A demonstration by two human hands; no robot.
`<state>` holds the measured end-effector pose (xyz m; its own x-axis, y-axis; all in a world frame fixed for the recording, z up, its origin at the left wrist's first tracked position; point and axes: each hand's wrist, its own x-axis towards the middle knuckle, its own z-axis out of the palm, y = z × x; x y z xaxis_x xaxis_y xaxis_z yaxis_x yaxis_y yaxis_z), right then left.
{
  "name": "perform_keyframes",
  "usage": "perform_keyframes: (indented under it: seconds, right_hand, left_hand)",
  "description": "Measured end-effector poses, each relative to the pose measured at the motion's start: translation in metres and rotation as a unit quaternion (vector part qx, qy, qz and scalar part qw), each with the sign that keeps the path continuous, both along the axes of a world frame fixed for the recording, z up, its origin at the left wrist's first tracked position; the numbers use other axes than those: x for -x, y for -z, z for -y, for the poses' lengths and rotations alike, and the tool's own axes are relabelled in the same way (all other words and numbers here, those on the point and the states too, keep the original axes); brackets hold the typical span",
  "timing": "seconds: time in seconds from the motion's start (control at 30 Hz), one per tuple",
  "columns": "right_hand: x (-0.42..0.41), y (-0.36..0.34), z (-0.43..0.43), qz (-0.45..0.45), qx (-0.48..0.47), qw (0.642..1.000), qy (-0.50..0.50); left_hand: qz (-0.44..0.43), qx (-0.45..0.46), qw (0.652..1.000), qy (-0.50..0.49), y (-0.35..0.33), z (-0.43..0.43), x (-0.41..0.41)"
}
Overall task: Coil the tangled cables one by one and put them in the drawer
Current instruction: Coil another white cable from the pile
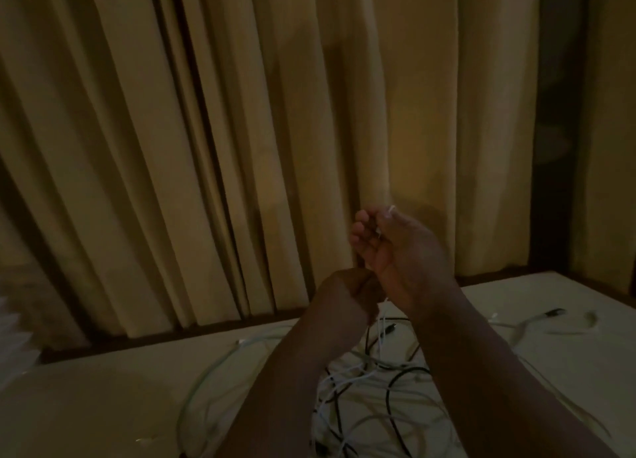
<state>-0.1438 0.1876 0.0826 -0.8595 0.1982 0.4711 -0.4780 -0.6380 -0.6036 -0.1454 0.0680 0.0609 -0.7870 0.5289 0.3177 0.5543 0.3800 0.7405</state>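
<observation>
A white cable (379,325) is pinched in the right hand (395,251) and gripped by the left hand (347,299) at its 8 o'clock; slack should be drawn slowly from the tangle (358,385) at 6 o'clock.

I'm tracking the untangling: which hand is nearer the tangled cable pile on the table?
Left. The left hand sits lower, just above the tangled cable pile, gripping a white cable that rises from it. The right hand is higher, apparently pinching that cable's upper end.
</observation>
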Motion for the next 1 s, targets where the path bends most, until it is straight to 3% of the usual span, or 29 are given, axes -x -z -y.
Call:
perform_keyframes:
  seconds: [0.1, 0.2, 0.3, 0.4, 0.47, 0.53, 0.7, 0.8, 1.0]
  right_hand:
    - [0.004, 0.004, -0.014, 0.017, -0.151, 0.981, 0.117]
    - [0.01, 0.015, -0.025, 0.022, -0.317, 0.93, 0.186]
    - [0.012, 0.027, -0.029, 0.009, -0.476, 0.862, 0.172]
    - [0.01, 0.031, -0.03, 0.06, -0.59, 0.787, 0.167]
    - [0.007, 0.03, -0.028, 0.098, -0.63, 0.76, 0.125]
    - [0.007, 0.031, -0.026, 0.134, -0.602, 0.786, 0.043]
    - [0.006, 0.033, -0.022, 0.138, -0.423, 0.88, -0.166]
    - [0.006, 0.032, -0.017, 0.156, -0.323, 0.896, -0.263]
    - [0.009, 0.032, -0.01, 0.077, -0.121, 0.896, -0.419]
  left_hand:
    - [-0.006, 0.062, 0.998, -0.028, -0.002, 0.009, 0.007]
    - [-0.005, 0.118, 0.992, -0.05, -0.001, 0.025, 0.011]
    - [-0.039, 0.149, 0.986, -0.062, -0.006, 0.037, 0.014]
    - [-0.095, 0.161, 0.978, -0.092, -0.012, 0.051, 0.015]
    - [-0.114, 0.142, 0.976, -0.117, -0.017, 0.061, 0.013]
    - [-0.148, 0.117, 0.975, -0.122, -0.021, 0.065, 0.013]
    - [-0.233, 0.035, 0.967, -0.098, -0.019, 0.067, 0.017]
    - [-0.252, -0.005, 0.963, -0.1, -0.016, 0.065, 0.021]
    - [-0.232, -0.068, 0.966, -0.091, 0.004, 0.044, 0.027]
